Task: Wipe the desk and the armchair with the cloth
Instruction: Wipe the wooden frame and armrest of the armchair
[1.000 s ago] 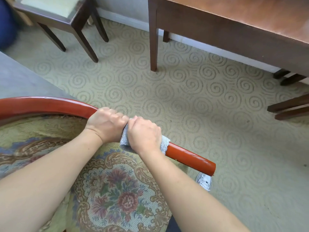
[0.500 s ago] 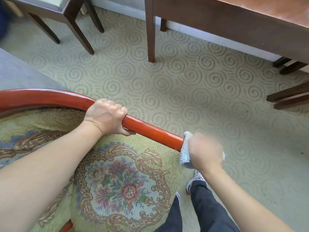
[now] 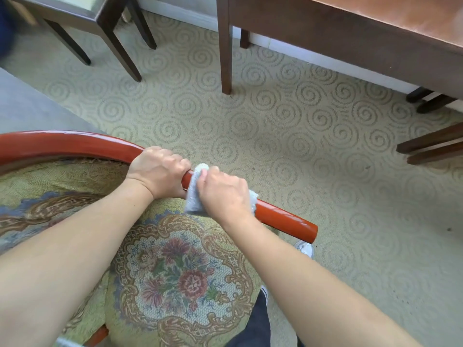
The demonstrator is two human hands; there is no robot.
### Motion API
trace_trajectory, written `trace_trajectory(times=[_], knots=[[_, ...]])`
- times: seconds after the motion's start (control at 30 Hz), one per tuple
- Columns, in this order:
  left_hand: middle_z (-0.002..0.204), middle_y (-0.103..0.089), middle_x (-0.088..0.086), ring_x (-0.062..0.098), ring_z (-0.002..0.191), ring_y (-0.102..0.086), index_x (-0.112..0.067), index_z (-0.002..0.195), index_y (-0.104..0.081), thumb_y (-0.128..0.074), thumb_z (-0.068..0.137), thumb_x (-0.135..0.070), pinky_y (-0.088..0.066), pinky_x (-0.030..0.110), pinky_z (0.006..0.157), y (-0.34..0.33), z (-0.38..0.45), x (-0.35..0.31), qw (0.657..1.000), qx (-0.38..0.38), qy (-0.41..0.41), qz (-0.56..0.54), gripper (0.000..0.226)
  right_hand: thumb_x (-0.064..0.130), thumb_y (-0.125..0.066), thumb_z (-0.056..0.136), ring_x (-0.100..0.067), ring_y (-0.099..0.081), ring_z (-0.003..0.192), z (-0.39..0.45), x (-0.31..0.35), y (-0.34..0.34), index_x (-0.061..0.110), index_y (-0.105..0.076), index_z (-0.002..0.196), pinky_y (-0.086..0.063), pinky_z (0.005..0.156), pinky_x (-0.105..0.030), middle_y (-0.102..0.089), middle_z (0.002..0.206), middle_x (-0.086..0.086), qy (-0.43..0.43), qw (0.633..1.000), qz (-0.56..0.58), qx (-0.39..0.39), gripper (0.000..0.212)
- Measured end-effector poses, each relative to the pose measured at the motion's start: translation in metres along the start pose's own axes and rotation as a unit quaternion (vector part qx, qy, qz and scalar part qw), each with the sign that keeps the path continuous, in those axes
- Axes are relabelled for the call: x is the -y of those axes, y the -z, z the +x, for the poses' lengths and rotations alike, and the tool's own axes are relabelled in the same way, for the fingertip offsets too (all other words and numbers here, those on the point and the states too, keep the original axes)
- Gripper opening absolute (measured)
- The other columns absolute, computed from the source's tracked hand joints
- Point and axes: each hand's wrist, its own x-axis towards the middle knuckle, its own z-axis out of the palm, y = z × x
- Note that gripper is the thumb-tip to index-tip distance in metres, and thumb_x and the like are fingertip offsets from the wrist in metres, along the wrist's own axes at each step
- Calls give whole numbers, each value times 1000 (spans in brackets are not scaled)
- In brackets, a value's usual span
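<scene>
Armchair (image 3: 175, 271) occupies the near left of the scene: upholstered seat with a floral medallion pattern, bounded by a curved, glossy red wooden rail (image 3: 283, 216) that runs from the left edge round to a free end at near centre-right. Left hand (image 3: 157, 171) is closed around the rail at the bend, fingers wrapped over the top, with no cloth under it. Right hand (image 3: 225, 194) sits just beside it on the rail, touching or nearly touching the left, fingers curled and clamped on a pale grey-blue cloth (image 3: 194, 196). The cloth is wrapped over the rail beneath the right palm; one fold stands up between the two hands, another edge shows at the far side of the right wrist. Bare rail extends from the cloth to the free end. Desk (image 3: 375, 26), dark brown wood with a reddish top, stands at the far right, well apart from the hands. A dark wooden chair (image 3: 107, 23) stands at the far left. Floor is a green swirl-patterned carpet (image 3: 300, 146). A white shoe (image 3: 305, 249) shows below the rail end
</scene>
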Motion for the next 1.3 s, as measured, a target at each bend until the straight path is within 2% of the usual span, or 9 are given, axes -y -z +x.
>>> trace_trajectory(times=[0.13, 0.27, 0.4, 0.57, 0.77, 0.9, 1.0, 1.1, 1.3], knots=[[58, -65, 7, 28, 52, -64, -11, 58, -62, -75, 54, -78, -47, 32, 59, 2, -1, 1, 1000, -2, -5, 1, 69, 23, -37, 83, -23, -55, 34, -48, -73, 12, 17, -53, 59, -29, 38, -20, -55, 48, -1, 26, 995, -57, -76, 29], [60, -66, 6, 28, 54, -63, -11, 61, -63, -69, 57, -81, -46, 32, 59, -5, -1, 3, 1000, -9, -16, 15, 71, 28, -22, 90, -33, -53, 39, -86, -147, 14, 19, -38, 62, -29, 46, -27, -48, 45, -5, -89, 990, 51, -95, 34], [61, -67, 9, 30, 55, -65, -9, 61, -63, -76, 53, -79, -47, 33, 62, -1, 0, 2, 1000, 8, -8, 0, 71, 28, -29, 89, -33, -54, 37, -65, -111, 7, 11, -50, 54, -26, 47, -25, -55, 44, -11, -152, 980, 7, -130, 44], [62, -68, 10, 31, 56, -66, -8, 62, -63, -77, 55, -74, -47, 33, 63, 2, -1, 2, 999, 36, -7, -9, 68, 27, -60, 84, -22, -61, 40, -21, -27, -1, 17, -57, 60, -27, 42, -20, -61, 48, -2, -83, 992, -52, -82, 26], [52, -63, 9, 29, 44, -60, -12, 54, -58, -54, 75, -29, -44, 30, 53, 5, -1, 1, 1000, -1, 6, -12, 28, 30, -24, 103, -31, -71, 80, 12, 19, -5, 11, -62, 96, -27, 61, -32, -74, 88, -9, -17, 1000, 2, 20, 43], [60, -68, 10, 31, 55, -66, -10, 61, -63, -72, 63, -69, -48, 33, 61, 4, -1, 0, 1000, 10, 3, -7, 60, 33, -12, 97, -25, -67, 65, -20, -31, 2, 18, -57, 90, -19, 47, -30, -66, 78, -1, 76, 993, -85, -12, 48], [62, -68, 10, 31, 58, -68, -11, 62, -64, -80, 50, -76, -49, 33, 62, 2, -1, 1, 1000, 18, 4, -5, 68, 29, -31, 98, -27, -58, 49, -63, -94, 4, 15, -58, 75, -36, 44, -33, -57, 57, -3, 41, 995, -34, -89, 38], [59, -67, 9, 30, 55, -67, -10, 60, -62, -74, 55, -78, -48, 33, 60, -2, 0, 0, 1000, 0, -1, -2, 69, 25, -25, 95, -30, -56, 50, -91, -150, 6, 11, -62, 77, -39, 45, -29, -57, 57, -4, -11, 992, 27, -123, 43], [62, -68, 8, 29, 58, -67, -9, 62, -63, -78, 50, -78, -46, 32, 62, 6, 0, -1, 999, 38, -10, 3, 71, 29, -27, 92, -33, -55, 44, -65, -97, 1, 15, -47, 61, -31, 46, -29, -55, 49, -8, -169, 978, 10, -120, 40]])
